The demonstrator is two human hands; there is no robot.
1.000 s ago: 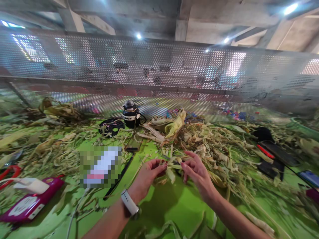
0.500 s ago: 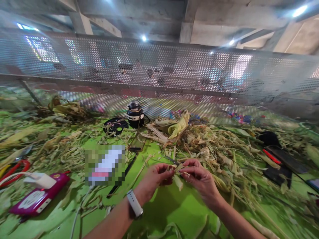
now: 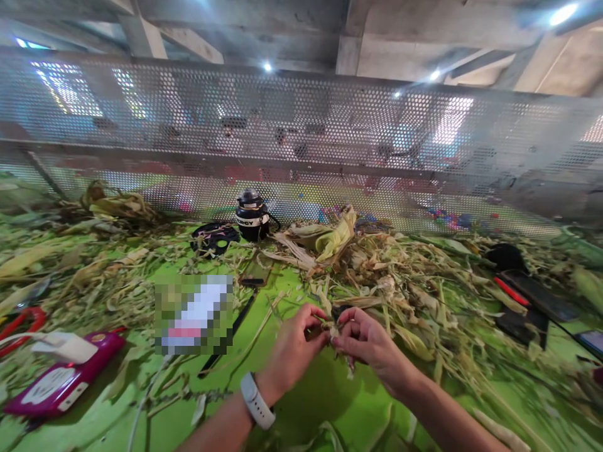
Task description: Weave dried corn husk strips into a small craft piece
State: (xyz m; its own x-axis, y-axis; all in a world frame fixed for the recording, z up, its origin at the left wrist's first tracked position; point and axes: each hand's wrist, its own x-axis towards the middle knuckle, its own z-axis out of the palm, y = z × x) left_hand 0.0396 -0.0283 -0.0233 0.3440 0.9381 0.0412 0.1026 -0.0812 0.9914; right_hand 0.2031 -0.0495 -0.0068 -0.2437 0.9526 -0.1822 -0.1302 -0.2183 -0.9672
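Note:
Over the middle of the green tabletop, my left hand and my right hand meet at the fingertips. Between them is a small piece of corn husk, pinched from both sides. Fingers cover most of it, and a pale, pinkish end hangs below. A white smartwatch is on my left wrist. Just beyond the hands lies a heap of dried husk scraps, with a larger curled yellow-green husk on top.
To the left lie a magenta power bank with a white plug, red-handled scissors and a thin black stick. A black jug stands before a perforated metal screen. Dark items, including a phone, lie right.
The pale husk strip that hung below my fingers is no longer seen there; a smaller crumpled bit shows instead. My left hand has turned, its back now more toward me. The view shifted slightly.

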